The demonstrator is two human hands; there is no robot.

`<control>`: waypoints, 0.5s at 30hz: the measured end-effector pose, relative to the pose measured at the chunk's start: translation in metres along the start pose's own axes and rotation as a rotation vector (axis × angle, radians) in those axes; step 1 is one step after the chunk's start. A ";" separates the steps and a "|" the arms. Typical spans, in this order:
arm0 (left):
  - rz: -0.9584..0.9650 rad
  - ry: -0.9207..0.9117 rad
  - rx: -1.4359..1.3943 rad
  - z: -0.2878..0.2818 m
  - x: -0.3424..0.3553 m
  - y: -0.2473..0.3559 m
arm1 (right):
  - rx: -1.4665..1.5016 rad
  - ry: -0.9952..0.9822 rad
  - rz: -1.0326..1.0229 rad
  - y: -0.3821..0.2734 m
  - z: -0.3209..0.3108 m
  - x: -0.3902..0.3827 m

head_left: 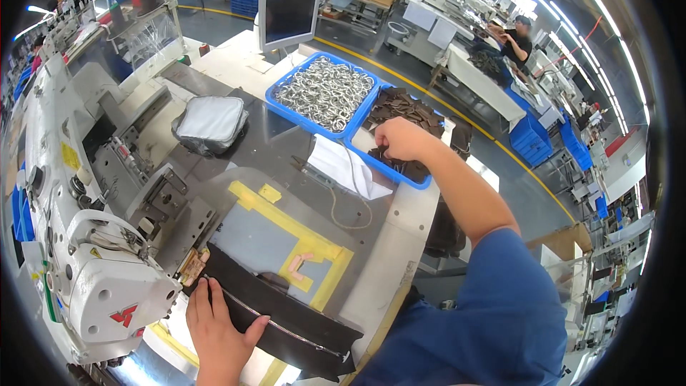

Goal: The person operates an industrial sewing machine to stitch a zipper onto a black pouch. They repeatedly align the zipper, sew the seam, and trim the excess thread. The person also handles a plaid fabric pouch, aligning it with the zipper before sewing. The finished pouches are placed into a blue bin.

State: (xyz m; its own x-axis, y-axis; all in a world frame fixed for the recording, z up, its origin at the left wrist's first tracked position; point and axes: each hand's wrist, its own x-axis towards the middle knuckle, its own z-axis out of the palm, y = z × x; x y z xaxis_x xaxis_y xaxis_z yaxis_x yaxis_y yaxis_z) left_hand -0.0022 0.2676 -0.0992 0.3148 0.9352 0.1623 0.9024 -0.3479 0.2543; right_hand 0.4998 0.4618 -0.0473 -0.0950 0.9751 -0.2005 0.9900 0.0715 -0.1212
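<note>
My left hand [221,336] lies with fingers spread on a black fabric strip [286,318], thumb and fingertips pressing it down. A silver-toothed zipper [275,324] runs along the strip. The strip's far left end lies by the head of a white sewing machine [107,293]. Over to the right, my right hand [400,139] reaches into a blue tray [407,177] of small dark brown pieces [411,111]. Its fingers are curled closed and point down; what lies between the fingertips is hidden. Beside it stands another blue tray [275,104], heaped with silver metal rings [325,89].
Yellow tape [286,225] frames a grey plate on the machine table. A white cloth [346,166] and a thin cord lie before the trays. A plastic-wrapped block [211,121] sits further left, and a monitor [289,7] stands behind. A person [518,43] works across the aisle.
</note>
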 end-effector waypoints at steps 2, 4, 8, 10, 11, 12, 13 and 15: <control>-0.010 0.001 -0.010 -0.002 0.001 0.002 | 0.013 0.021 -0.015 -0.005 -0.003 0.000; -0.040 -0.022 -0.052 -0.005 0.001 0.004 | -0.049 0.064 -0.063 -0.010 -0.007 0.003; -0.011 0.029 -0.044 -0.007 0.005 0.004 | 0.143 0.257 -0.118 -0.055 -0.019 0.004; 0.008 0.026 -0.039 -0.012 0.007 0.003 | 0.504 0.134 -0.139 -0.116 -0.033 -0.003; 0.033 0.030 -0.034 -0.013 0.008 0.003 | 0.685 0.051 -0.202 -0.141 -0.030 -0.002; 0.064 0.054 -0.035 -0.014 0.009 0.003 | 0.813 -0.071 -0.313 -0.168 -0.027 -0.003; 0.086 0.061 -0.029 -0.014 0.007 0.003 | 0.811 -0.130 -0.419 -0.193 -0.017 -0.002; 0.143 0.083 -0.019 -0.014 0.004 0.004 | 0.742 -0.253 -0.597 -0.244 -0.005 0.001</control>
State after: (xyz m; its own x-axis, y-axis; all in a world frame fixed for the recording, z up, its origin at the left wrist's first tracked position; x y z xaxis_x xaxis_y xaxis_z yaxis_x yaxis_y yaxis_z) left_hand -0.0015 0.2692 -0.0843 0.4133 0.8676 0.2765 0.8442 -0.4789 0.2409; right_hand 0.2584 0.4462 -0.0135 -0.6629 0.7420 -0.0997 0.4642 0.3029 -0.8324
